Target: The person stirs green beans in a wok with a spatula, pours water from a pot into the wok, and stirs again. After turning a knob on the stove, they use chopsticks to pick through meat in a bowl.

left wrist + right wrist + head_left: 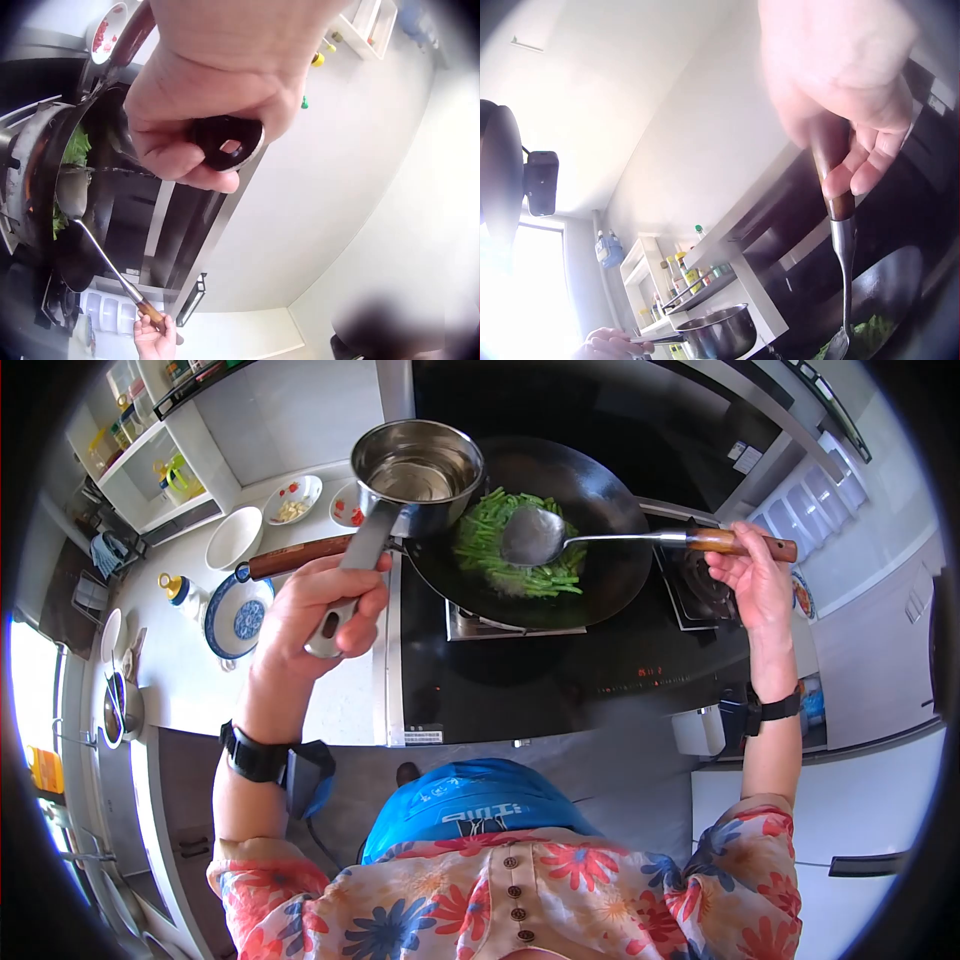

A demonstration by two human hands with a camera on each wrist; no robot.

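Note:
My left hand [318,605] grips the grey handle of a steel saucepan [425,510] and holds it raised over the left rim of a black wok [610,560]. Clear liquid shows inside the saucepan, and a thin stream of it falls toward the wok in the wrist views. Cut green beans [490,540] lie in the wok's middle. With curled fingers my right hand [757,575] holds the wooden handle of a steel ladle [534,536], whose bowl rests among the beans. The wok's own wooden handle [295,557] passes behind my left hand.
The wok stands on a black glass cooktop [520,680]. On the white counter at left are a blue-patterned plate [248,618], a white bowl [235,540], a dish of chopped garlic [292,500] and a capped bottle [183,595]. A second burner [700,585] lies to the right.

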